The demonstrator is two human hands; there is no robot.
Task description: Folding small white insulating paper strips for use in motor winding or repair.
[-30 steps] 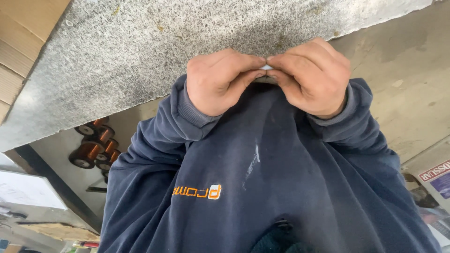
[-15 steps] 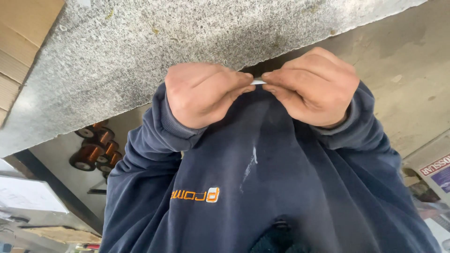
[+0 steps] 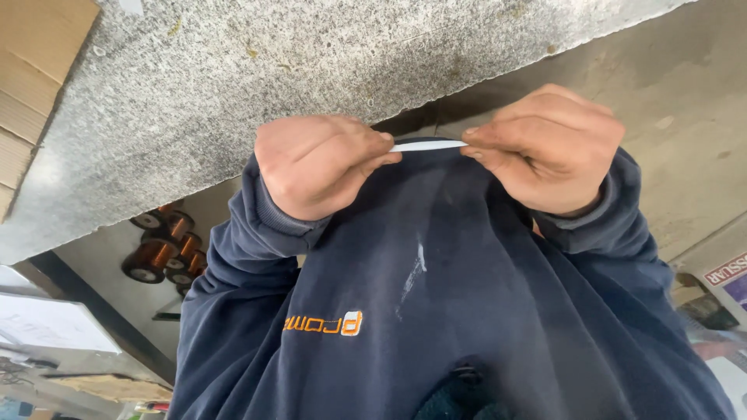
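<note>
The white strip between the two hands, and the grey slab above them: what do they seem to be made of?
White strip: thin and flat, with a matt white look; probably paper, tape or thin plastic, the picture cannot settle which. It is pinched at each end by the left hand and the right hand.
Grey slab: speckled grey and black grain, so likely granite or similar stone, with a dull finish.

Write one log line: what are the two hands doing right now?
left hand: pinches one end of white strip | right hand: pinches other end | strip: held straight between hands | below: grey stone slab
</note>
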